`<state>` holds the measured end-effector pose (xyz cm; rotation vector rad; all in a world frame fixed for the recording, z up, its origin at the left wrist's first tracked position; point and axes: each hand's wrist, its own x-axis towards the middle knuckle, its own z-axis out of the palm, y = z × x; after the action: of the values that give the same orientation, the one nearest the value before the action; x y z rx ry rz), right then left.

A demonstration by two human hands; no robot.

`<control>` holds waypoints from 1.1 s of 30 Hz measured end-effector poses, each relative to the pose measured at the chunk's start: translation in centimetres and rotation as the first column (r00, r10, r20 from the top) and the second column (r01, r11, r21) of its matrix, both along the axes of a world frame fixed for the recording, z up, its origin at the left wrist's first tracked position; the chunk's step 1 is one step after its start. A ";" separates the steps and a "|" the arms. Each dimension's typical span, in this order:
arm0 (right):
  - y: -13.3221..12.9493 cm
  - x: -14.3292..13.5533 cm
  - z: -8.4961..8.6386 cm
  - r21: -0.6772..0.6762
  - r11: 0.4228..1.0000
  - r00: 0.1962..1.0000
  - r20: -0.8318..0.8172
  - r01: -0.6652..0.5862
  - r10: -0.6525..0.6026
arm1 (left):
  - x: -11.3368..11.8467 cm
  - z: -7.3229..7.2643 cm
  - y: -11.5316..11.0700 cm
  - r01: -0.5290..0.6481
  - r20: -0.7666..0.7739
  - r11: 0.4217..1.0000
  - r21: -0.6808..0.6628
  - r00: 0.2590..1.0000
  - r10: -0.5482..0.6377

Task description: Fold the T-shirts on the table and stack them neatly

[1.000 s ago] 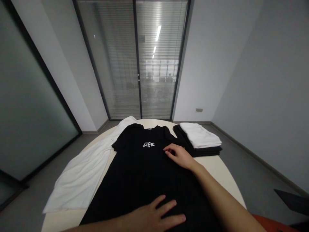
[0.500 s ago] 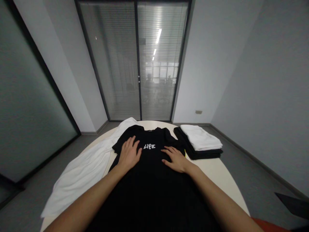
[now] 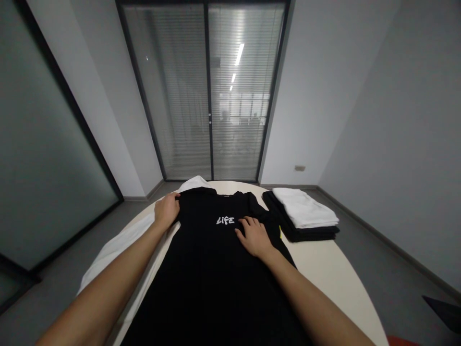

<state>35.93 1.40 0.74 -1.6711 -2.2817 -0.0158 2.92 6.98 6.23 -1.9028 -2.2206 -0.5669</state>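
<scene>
A black T-shirt [image 3: 216,274] with white "LIFE" lettering on its chest lies spread over the table, collar toward the far edge. My left hand [image 3: 167,210] is closed at the end of its left-side sleeve, fingertips curled onto the fabric. To the right of the lettering, my right hand [image 3: 255,236] rests on the chest with fingers stretched out, gripping nothing. Under and beside my left arm lies a white garment [image 3: 115,245], partly hidden by the arm and the T-shirt.
At the right, a folded white cloth [image 3: 306,206] tops a stack of folded black clothes [image 3: 313,234]. A small yellow edge [image 3: 280,232] shows beside the right sleeve. The pale round table [image 3: 334,274] has glass doors [image 3: 212,96] beyond it.
My left hand has moved left from the chest to the sleeve end and closed on it. The sleeve is drawn outward and straightened. My right hand has shifted only slightly.
</scene>
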 end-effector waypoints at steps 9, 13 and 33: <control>0.5 0.2 -0.9 -0.062 0.998 0.998 -0.052 -0.025 0.021 | -0.7 0.9 2.3 -0.028 -0.026 0.994 -0.104 0.999 0.025; 0.3 0.0 -0.8 -0.080 0.997 0.999 -0.046 -0.023 0.019 | -1.5 -0.3 2.0 -0.180 0.005 0.959 -0.220 0.983 0.185; 0.2 0.2 -0.9 -0.072 0.996 0.998 -0.046 -0.044 0.041 | -4.2 0.5 -0.8 -0.140 -0.027 0.983 -0.115 0.990 0.138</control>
<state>36.12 1.55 -0.20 -1.6407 -2.3104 0.1146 -1.24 6.20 6.77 -1.7772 -2.3992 -0.4044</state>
